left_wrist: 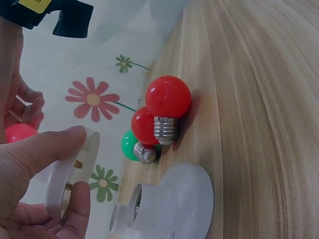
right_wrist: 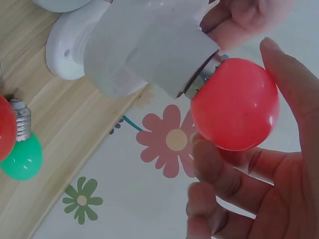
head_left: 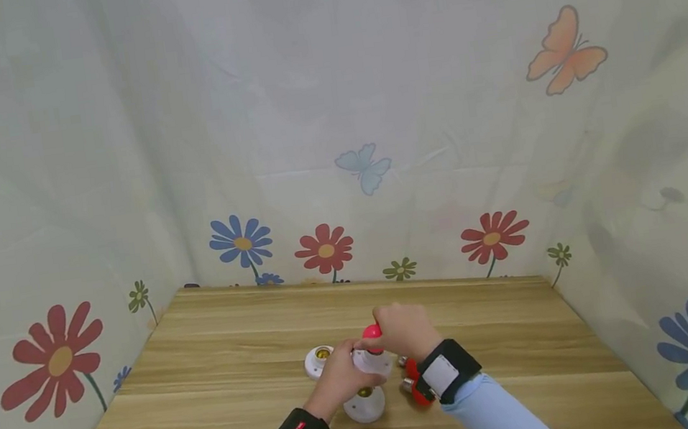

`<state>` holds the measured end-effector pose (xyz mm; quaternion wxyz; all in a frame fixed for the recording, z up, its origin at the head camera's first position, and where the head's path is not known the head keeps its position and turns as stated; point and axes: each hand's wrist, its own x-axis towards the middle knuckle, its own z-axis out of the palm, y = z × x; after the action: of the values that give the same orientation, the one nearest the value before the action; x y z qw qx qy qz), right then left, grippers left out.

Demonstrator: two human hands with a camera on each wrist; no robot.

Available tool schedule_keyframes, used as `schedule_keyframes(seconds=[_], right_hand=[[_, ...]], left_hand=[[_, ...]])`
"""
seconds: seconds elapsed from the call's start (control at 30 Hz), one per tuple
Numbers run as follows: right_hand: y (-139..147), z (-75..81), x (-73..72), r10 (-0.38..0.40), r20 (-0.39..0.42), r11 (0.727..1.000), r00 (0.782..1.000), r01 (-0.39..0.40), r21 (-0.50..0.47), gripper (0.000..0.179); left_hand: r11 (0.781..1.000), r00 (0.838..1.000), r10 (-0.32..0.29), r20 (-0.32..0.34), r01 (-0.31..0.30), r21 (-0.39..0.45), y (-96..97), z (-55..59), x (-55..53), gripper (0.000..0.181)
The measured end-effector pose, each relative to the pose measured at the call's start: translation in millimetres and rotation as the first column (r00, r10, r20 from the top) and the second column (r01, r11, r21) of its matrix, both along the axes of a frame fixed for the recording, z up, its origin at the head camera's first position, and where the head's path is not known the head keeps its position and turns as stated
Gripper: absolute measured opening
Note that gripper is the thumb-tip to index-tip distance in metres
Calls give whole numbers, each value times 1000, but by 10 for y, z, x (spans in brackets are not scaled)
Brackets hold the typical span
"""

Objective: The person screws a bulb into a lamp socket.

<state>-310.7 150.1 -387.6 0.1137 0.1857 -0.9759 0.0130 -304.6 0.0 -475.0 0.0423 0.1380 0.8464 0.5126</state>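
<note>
My left hand [head_left: 338, 376] grips a white round lamp socket [head_left: 373, 363] by its base, lifted above the table. In the left wrist view, thumb and fingers pinch the rim of that base, and brass parts show on its underside. My right hand [head_left: 408, 329] holds a red light bulb [right_wrist: 237, 104] between thumb and fingers. The bulb's metal screw base sits partly inside the socket's mouth, slightly tilted, with a bit of metal showing. From the head view, only part of the red bulb shows between the hands.
Two more white lamp sockets stand on the wooden table, one behind the left hand [head_left: 319, 363] and one in front [head_left: 365, 409]. Right of them lie red bulbs [left_wrist: 168, 97] and a green bulb [left_wrist: 129, 146]. A flowered curtain [head_left: 303, 104] surrounds the table.
</note>
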Motion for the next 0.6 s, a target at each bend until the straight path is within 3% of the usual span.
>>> schedule_keyframes(seconds=[0.6], right_hand=[[88,4,-29,119,132,992,984,-113,-51,43]], left_hand=[[1000,1000,-1,-20,1,2,4,17,-3,71]])
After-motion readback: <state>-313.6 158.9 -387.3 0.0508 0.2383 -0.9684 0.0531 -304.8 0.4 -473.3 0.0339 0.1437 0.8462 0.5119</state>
